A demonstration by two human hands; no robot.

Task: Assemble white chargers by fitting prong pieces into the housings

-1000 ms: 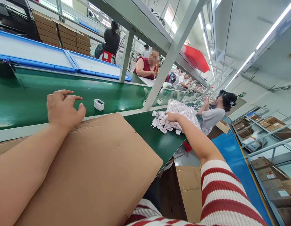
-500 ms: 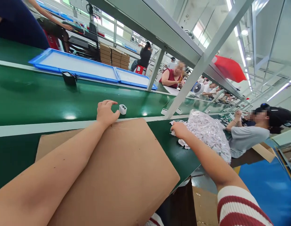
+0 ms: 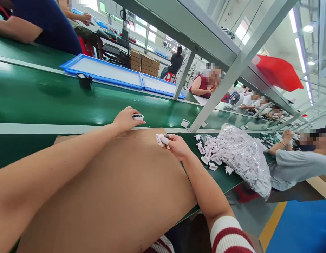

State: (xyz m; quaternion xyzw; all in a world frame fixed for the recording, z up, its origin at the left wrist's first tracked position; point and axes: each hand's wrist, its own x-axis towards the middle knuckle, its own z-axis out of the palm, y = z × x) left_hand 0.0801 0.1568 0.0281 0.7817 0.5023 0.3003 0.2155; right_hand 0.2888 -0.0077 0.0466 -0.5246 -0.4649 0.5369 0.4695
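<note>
My left hand (image 3: 125, 119) reaches over the far edge of a brown cardboard sheet (image 3: 121, 196) and grips a small white charger body (image 3: 138, 117) lifted off the green conveyor belt (image 3: 60, 102). Over the cardboard, my right hand (image 3: 176, 146) pinches a white plug piece (image 3: 162, 139). To the right of that hand a clear plastic bag of white plug pieces (image 3: 242, 158) lies on the green bench, with several loose plug pieces (image 3: 207, 158) spilled beside it.
Two more white charger bodies (image 3: 184, 123) ride the belt further along. Blue trays (image 3: 110, 72) and a small black holder (image 3: 84, 80) sit on the far side. A grey slanted frame post (image 3: 218, 95) rises from the belt. Other people work across the belt and to my right.
My left hand closed on the white charger body and lifted it from the belt. My right hand left the bag with a plug piece and came over the cardboard. The view swung left.
</note>
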